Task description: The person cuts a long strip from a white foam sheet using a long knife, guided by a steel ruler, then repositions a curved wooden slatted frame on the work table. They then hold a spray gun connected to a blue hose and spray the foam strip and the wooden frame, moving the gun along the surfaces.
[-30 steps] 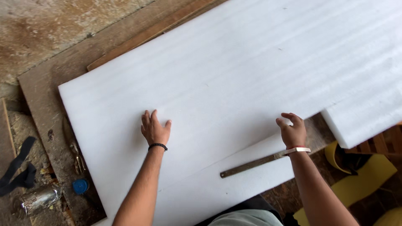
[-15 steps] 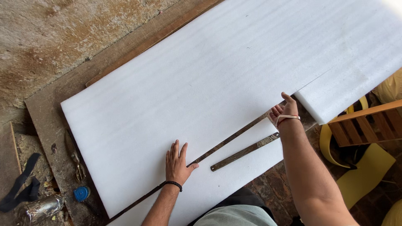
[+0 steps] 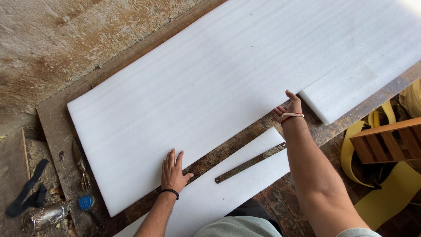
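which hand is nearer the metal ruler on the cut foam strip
Left, though not by much. The left hand lies flat on the big foam sheet, beside the metal ruler's lower end. The right hand is up past its other end.

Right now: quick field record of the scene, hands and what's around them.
left hand: flat on the large white foam sheet, near its front edge
right hand: at the sheet's edge, beside a smaller foam piece
cut strip: apart from the sheet, bare wooden board between
metal ruler: lying on the strip
left of board: scissors, blue cap
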Motion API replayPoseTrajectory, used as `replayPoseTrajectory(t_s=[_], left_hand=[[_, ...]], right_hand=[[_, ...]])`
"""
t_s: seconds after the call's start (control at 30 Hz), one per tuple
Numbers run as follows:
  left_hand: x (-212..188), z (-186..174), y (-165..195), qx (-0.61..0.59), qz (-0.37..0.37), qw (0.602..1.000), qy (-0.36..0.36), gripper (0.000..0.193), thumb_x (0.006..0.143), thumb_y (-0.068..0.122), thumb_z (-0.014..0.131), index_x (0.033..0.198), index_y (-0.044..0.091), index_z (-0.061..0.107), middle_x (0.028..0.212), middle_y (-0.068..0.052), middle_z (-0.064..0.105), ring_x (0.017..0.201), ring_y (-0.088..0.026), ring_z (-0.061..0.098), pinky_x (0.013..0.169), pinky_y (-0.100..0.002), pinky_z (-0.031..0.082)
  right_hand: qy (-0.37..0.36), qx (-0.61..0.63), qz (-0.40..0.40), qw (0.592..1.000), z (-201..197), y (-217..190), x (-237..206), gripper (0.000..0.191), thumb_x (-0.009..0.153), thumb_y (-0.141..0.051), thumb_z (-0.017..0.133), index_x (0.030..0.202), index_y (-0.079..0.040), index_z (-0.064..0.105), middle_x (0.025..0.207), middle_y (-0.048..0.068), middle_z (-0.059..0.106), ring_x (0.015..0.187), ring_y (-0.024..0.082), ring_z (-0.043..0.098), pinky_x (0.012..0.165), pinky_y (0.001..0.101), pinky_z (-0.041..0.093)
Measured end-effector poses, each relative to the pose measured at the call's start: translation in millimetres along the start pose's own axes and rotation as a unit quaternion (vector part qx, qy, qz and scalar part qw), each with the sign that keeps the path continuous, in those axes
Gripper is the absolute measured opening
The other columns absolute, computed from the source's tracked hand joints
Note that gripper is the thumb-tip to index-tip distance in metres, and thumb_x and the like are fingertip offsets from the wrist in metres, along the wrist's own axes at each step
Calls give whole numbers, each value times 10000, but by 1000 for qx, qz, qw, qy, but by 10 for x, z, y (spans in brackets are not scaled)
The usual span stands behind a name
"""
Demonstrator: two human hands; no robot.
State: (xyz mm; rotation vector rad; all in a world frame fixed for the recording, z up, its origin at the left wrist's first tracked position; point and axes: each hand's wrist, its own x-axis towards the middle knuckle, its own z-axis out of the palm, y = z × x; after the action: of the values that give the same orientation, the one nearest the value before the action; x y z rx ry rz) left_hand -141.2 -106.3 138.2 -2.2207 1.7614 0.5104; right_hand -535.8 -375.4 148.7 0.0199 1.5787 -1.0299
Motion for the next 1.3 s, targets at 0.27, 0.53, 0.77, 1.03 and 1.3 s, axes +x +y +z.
replayPoseTrajectory(t_s=[0.27, 0.53, 0.77, 1.03, 1.3], left_hand=[[47, -135, 27, -20, -44, 998, 28, 1070, 754, 487, 865, 1568, 246, 214, 1675, -88, 140, 1551, -250, 171, 1283, -463, 188], [-235, -219, 70, 45, -47, 977, 202, 984, 779, 175, 837, 1583, 299, 284, 1668, -12, 311, 1535, -224, 307, 1281, -430, 257], [-747, -492, 264, -73, 74, 912, 396, 821, 732, 113, 839, 1477, 210, 507, 1520, -61, 545, 1425, -295, 499, 1190, -500, 397], [-1742, -420, 740, -136, 232, 838, 474, 775, 752, 18, 759, 1482, 195, 567, 1526, -59, 590, 1438, -306, 539, 1194, -501, 443], [-2898, 29, 1890, -191, 423, 752, 467, 716, 807, 94, 790, 1479, 220, 578, 1543, -43, 570, 1442, -291, 535, 1207, -511, 423]], right_hand=[[-124, 64, -30, 990, 213, -17, 367, 861, 874, -303, 792, 1504, 14, 299, 1392, 237, 515, 1329, 371, 537, 1153, 537, 404], [-59, 67, -317, 944, 449, -689, -310, 705, 744, -43, 803, 1355, -1, 453, 1227, 203, 667, 1139, 343, 702, 1043, 479, 568], [-63, 157, -443, 880, -386, -1194, -1621, 688, 722, -14, 789, 1344, -9, 494, 1196, 166, 670, 1100, 314, 696, 997, 481, 585], [-72, 301, -561, 768, -2826, -789, -3381, 649, 805, 12, 780, 1384, 13, 487, 1239, 191, 649, 1163, 354, 647, 1066, 513, 558], [38, 354, -675, 646, -5722, 162, -4921, 554, 870, 73, 727, 1393, 49, 547, 1307, 191, 660, 1211, 350, 625, 1105, 453, 513]])
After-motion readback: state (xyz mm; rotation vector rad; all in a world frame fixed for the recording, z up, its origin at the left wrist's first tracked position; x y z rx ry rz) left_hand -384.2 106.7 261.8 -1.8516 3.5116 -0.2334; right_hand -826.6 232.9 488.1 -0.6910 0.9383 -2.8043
